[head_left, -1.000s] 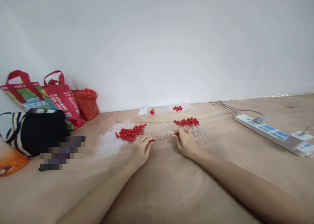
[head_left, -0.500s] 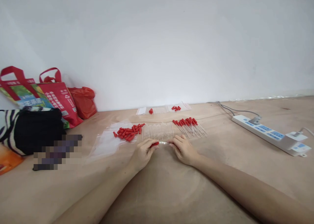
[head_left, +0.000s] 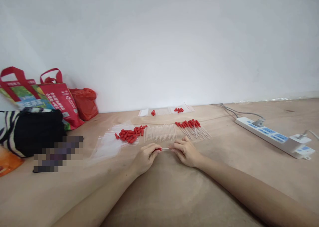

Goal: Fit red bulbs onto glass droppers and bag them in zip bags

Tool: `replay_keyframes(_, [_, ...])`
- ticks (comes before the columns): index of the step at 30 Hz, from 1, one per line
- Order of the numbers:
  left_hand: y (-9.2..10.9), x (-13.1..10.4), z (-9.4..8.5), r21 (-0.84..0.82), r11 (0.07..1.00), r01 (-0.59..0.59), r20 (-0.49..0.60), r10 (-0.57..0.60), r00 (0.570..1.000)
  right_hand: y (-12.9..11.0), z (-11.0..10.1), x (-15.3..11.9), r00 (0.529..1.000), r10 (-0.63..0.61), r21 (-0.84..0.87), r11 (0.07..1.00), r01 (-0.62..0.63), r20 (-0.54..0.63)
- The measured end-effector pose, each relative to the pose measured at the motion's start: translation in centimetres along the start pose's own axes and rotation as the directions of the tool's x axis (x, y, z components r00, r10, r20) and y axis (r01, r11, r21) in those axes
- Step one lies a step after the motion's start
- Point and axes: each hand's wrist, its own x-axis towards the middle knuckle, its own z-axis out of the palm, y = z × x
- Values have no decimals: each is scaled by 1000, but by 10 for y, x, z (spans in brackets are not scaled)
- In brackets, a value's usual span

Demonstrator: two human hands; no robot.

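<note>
Between finger and thumb, my left hand (head_left: 147,157) pinches a red rubber dropper bulb (head_left: 159,149), mostly covered by the fingers. My right hand (head_left: 185,152) is closed on the other end of a clear glass dropper tube (head_left: 165,149), which lies level between the hands and meets the bulb. Just beyond them, several bare glass tubes (head_left: 160,133) lie in a row. A heap of loose red bulbs (head_left: 131,134) is left of that row, partly on clear plastic bags (head_left: 107,144). To its right are several droppers with red bulbs fitted (head_left: 193,127).
Near the wall lies a clear bag (head_left: 163,111) with more tubes and red bulbs. A white power strip (head_left: 271,135) with grey cables is on the right. Shopping bags (head_left: 62,101), a red plastic bag (head_left: 84,104) and a black bag (head_left: 40,130) stand at left.
Both hands have shifted slightly toward me with the bulb and tube. Less of the red bulb shows past my left fingers. The things on the table have stayed put.
</note>
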Motion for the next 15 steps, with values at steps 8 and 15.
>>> replay_keyframes(8, [-1, -2, 3, 45, 999, 20, 122, -26, 992, 1, -4, 1, 999, -4, -133, 991, 9, 38])
replay_keyframes(15, [-1, -3, 3, 77, 997, 21, 119, -30, 992, -4, -2, -1, 1000, -18, -206, 978, 17, 0])
